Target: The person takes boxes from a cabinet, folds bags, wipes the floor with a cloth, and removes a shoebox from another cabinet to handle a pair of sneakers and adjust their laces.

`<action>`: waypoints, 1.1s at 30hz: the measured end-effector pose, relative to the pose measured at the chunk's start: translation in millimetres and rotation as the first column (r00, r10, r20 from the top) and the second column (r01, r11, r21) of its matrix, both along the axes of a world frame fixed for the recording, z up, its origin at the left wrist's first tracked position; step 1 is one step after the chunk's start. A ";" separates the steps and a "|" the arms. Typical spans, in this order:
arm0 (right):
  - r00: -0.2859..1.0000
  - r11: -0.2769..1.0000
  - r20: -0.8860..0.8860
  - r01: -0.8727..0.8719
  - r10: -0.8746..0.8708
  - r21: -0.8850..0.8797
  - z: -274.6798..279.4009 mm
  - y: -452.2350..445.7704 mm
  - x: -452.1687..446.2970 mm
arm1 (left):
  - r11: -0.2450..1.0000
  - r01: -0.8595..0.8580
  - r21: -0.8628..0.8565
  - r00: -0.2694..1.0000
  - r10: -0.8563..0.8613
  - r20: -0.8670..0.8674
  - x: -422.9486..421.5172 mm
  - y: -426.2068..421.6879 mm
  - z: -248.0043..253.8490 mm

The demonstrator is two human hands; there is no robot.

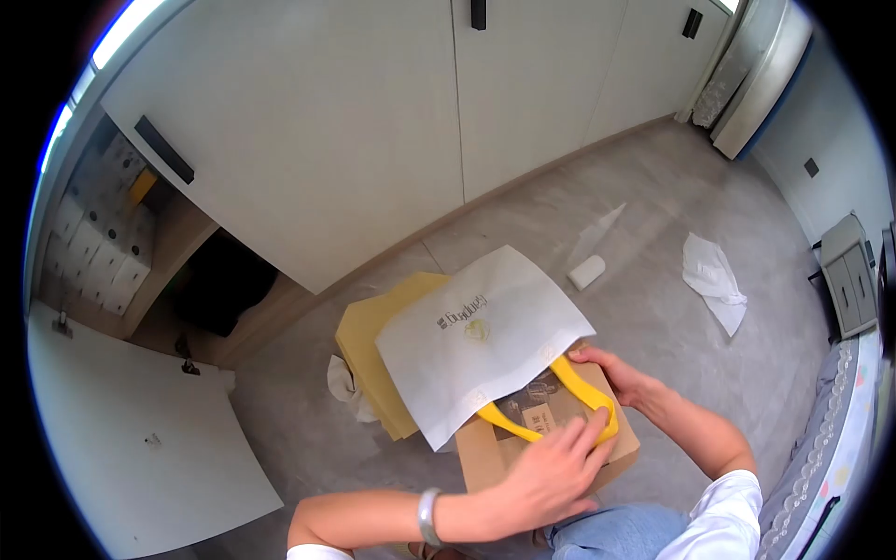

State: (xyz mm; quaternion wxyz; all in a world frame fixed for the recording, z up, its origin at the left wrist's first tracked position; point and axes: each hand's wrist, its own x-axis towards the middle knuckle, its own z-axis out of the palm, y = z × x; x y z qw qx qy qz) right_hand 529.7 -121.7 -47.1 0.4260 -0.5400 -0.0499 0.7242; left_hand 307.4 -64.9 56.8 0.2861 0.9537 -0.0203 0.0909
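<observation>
A white bag point(476, 336) with printed lettering and yellow handles point(581, 383) lies across an open brown cardboard box point(481, 457). My left hand point(560, 457), with a pale bracelet point(428, 518) on its wrist, has its fingers closed on the bend of the yellow handle above the box. At the far right side of the box, my right hand point(621, 375) grips the cardboard edge, close to a corner of the bag. Inside the box are clear plastic and a small printed label point(539, 418). Yellow-tan sheets or packaging point(364, 345) stick out beneath the bag.
White cabinets point(308, 103) run along the back. One cabinet door point(140, 448) stands open at left, beside shelves with white boxes point(103, 252) and a black item point(219, 285). A white block point(587, 272) and crumpled white paper point(713, 280) lie on the grey floor.
</observation>
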 end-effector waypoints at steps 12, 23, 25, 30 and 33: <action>0.995 0.994 0.012 -0.099 0.099 -0.046 -24.9 7.0 -21.9 | 0.675 -0.208 0.708 0.978 0.147 0.148 -45.4 -14.3 -51.2; 0.612 0.898 0.659 0.334 -0.438 0.287 -79.4 -14.1 -29.5 | 0.856 -0.475 0.203 0.880 0.466 0.090 -7.9 87.8 1.4; 0.716 0.899 0.544 0.327 -0.436 0.290 -95.5 -11.0 -57.5 | 0.857 -0.478 0.194 0.878 0.473 0.076 0.2 97.0 1.2; 0.768 0.958 0.614 0.001 -0.185 0.287 -82.5 5.6 -86.6 | 0.859 -0.480 0.180 0.874 0.485 0.016 20.0 105.6 5.1; 0.915 0.933 0.388 -0.230 0.110 0.278 -62.4 8.4 -62.2 | 0.851 -0.488 0.193 0.865 0.502 -0.024 27.2 116.8 10.1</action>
